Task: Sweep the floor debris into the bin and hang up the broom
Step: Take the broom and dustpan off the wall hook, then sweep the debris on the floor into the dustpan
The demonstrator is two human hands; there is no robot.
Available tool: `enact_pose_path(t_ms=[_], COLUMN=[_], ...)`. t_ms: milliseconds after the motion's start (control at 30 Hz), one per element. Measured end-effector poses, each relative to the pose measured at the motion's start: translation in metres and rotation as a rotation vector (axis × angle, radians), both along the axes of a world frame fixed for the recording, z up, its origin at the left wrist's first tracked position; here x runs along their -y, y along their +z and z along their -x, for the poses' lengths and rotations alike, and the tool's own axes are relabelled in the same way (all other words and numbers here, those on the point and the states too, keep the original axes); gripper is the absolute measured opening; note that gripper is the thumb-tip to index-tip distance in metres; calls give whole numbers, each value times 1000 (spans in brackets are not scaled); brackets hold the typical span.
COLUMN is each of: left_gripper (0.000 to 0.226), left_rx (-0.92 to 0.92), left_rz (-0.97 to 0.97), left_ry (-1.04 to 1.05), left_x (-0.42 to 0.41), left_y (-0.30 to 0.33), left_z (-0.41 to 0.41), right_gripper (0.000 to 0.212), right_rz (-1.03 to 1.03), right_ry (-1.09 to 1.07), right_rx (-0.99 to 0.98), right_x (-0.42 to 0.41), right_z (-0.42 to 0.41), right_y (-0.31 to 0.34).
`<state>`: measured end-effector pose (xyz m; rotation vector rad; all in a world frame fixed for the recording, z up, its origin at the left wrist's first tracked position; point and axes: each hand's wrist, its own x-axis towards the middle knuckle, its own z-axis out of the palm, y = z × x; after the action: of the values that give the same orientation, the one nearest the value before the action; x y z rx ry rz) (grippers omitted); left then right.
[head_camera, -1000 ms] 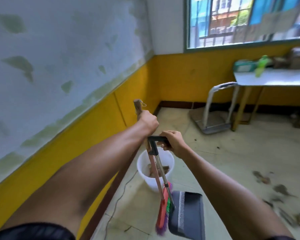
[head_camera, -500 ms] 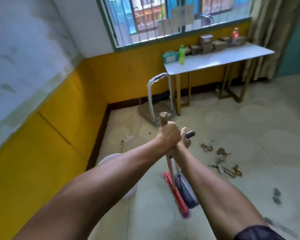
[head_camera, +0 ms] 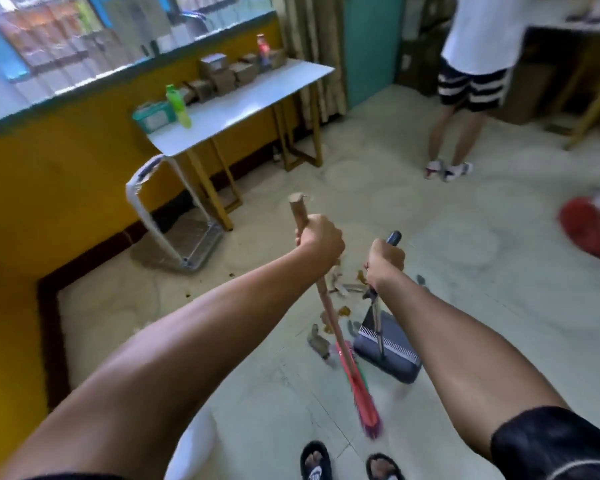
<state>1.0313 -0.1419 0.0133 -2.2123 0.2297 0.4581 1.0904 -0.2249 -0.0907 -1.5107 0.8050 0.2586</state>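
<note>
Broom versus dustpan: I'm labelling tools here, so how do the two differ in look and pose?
The broom has a wooden handle and a red head; the dustpan has a thin metal stem, a dark grip and a dark grey pan. The broom is in the left hand, the dustpan in the right hand. Both slant down to the floor near the scattered debris.

one broom [head_camera: 340, 344], one dustpan [head_camera: 390, 351], one table [head_camera: 243, 98], two bottles [head_camera: 179, 105]

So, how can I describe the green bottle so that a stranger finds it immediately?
Look at the long white table standing against the yellow wall under the window. The green bottle stands upright near its left end, beside a teal box. It is the only bright lime-green thing there; the others are brown cardboard boxes.
</note>
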Motion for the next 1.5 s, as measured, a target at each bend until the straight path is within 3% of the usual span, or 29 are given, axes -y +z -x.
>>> enact_pose_path(t_ms=[133,267,367,500,633,833,1000,1133,1300,1400,1500], left_gripper=[25,27,26,25,19,12,19,25,6,21,19], left_rx=[-140,-148,-165,-131,-68,-51,-63,-68,-174,-231,-242], left_rz=[-23,-1,-37,-83,-21,63,175,249,226,208,208], left_ry=[66,-70,-174,-245,-257,-171,-88,-177,-293,-365,-403], left_x=[3,25,42,53,54,67,102,131,157,168,175], left_y=[-14,-42,-56,-71,-75,-83,-114,-150,-195,-223,-246], left_z=[-20,-38,-46,-59,-84,-122,-143,-146,-166,-179,-184], right_gripper=[29,36,20,24,12,22,19,11,17,18,19], right_rz=[109,155,234,387,387,513,605,698,814,870,898], right_ry=[69,38,31,54,170,288,317,375,450,418,382], right_rx=[-14,101,143,108,19,-57,-67,-135,-232,-290,-339], right_x=[28,32,46,70,78,97,129,144,153,161,168], right_z=[11,29,38,44,47,44,31,30,33,34,31], right_y=[-19,-30,-43,-56,-70,-84,-90,-97,-119,-131,-139])
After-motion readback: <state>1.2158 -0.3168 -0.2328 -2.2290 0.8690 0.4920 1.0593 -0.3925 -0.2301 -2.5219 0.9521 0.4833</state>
